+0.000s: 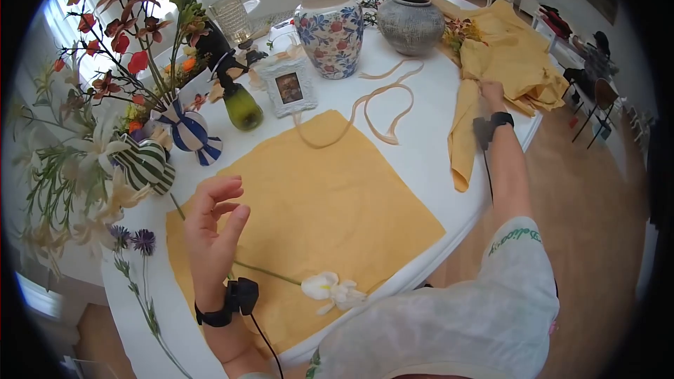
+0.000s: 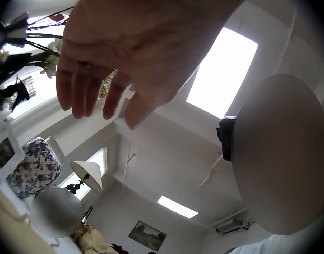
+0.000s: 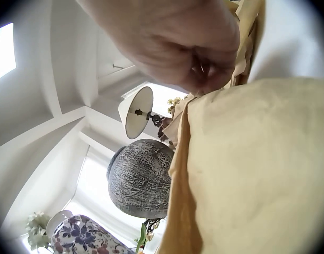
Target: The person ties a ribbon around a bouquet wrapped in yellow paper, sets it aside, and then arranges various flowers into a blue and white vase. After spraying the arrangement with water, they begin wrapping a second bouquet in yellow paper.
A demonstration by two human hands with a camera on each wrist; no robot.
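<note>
A yellow sheet (image 1: pixel 316 196) lies flat on the white table, with a white flower (image 1: pixel 330 290) and its green stem across the lower part. My left hand (image 1: pixel 214 238) hangs above the sheet's left side, fingers loosely bent and apart, holding nothing; the left wrist view shows the same empty hand (image 2: pixel 130 53). At the table's right side my right hand (image 1: pixel 493 95) pinches a folded yellow wrapping (image 1: pixel 463 137). In the right wrist view the curled fingers of this hand (image 3: pixel 178 42) grip the top edge of the wrapping (image 3: pixel 257 159).
Behind the sheet stand a floral vase (image 1: pixel 330 38), a grey pot (image 1: pixel 411 24), a picture frame (image 1: pixel 288 88) and a green bottle (image 1: pixel 243 109). A ribbon (image 1: pixel 372 95) curls near them. Striped vases (image 1: pixel 189 133) with flowers stand left. Purple flowers (image 1: pixel 144 241) lie front left; crumpled yellow material (image 1: pixel 509 56) lies back right.
</note>
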